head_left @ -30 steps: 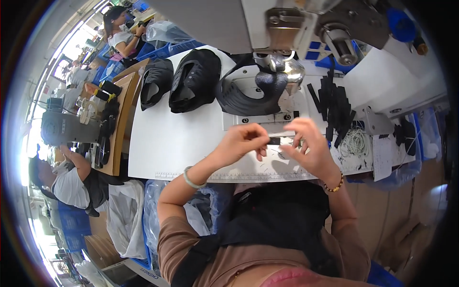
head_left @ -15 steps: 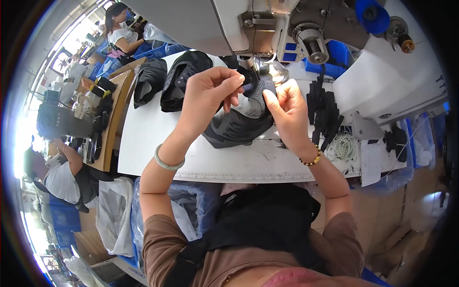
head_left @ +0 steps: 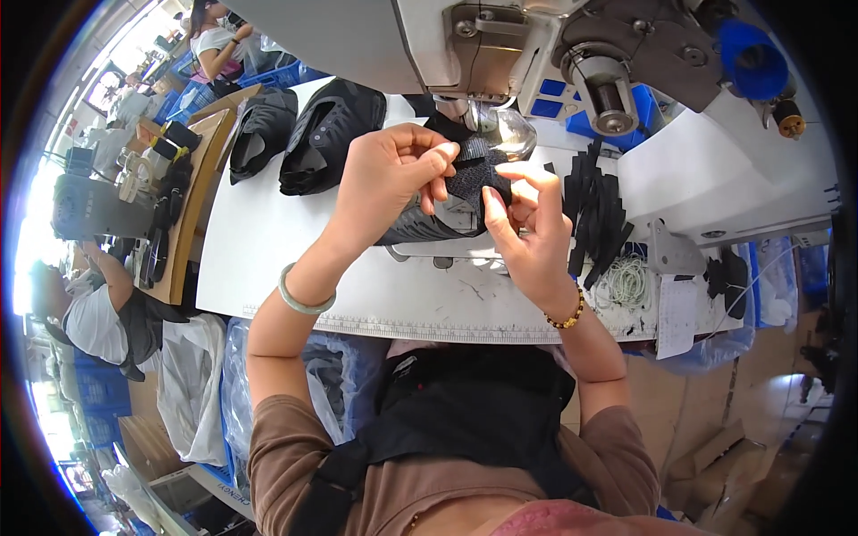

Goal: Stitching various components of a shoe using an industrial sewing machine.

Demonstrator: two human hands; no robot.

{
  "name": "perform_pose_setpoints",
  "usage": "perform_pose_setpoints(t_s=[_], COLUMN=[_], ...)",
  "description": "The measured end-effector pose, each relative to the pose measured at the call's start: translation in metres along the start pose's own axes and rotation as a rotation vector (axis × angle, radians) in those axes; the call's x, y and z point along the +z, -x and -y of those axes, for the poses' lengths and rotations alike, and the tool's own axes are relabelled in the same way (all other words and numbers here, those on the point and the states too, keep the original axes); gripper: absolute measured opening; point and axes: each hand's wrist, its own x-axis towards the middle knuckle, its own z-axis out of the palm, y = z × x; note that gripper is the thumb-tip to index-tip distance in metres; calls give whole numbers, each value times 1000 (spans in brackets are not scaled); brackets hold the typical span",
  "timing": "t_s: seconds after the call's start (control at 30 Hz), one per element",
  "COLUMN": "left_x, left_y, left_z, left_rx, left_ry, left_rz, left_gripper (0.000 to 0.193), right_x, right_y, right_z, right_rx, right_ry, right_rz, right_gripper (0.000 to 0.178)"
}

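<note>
A dark grey shoe upper (head_left: 422, 225) lies under the sewing machine (head_left: 474, 62), near the needle area, with speckled fabric (head_left: 478, 181) showing between my hands. My left hand (head_left: 399, 177) pinches thumb and forefinger at the left edge of this fabric; the exact spot gripped is partly hidden by the fingertips. On the opposite side my right hand (head_left: 534, 223) holds the fabric's right edge, thumb in front and forefinger bent over the top. A clear round guard (head_left: 507, 134) sits just behind the fabric, beside the needle area.
Two more dark shoe uppers (head_left: 331, 134) stand at the left on the white table (head_left: 268, 259). Right of my hands lie a pile of black strips (head_left: 597, 205) and a tangle of pale cord (head_left: 628, 284). A blue bin (head_left: 639, 112) is behind. Co-workers sit at left.
My right forefinger has lifted and bent over the fabric. The shoe upper has tilted, and less of its pale inside shows. The whole view has shifted slightly.
</note>
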Motion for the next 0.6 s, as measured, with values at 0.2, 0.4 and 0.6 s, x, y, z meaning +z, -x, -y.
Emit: perform_pose_setpoints(t_s=[0.2, 0.4, 0.6], left_x=[-2, -6, -6], left_y=[-6, -9, -10], left_z=[-1, -5, -10], left_rx=[-47, -110, -157], left_ry=[22, 58, 81], left_rz=[11, 49, 84], left_gripper=[16, 19, 14], right_x=[0, 1, 1], right_y=[-4, -4, -3], right_z=[4, 6, 2], right_rx=[-157, -180, -198], right_ry=[242, 338, 341], right_rz=[21, 19, 17], right_gripper=[49, 52, 52])
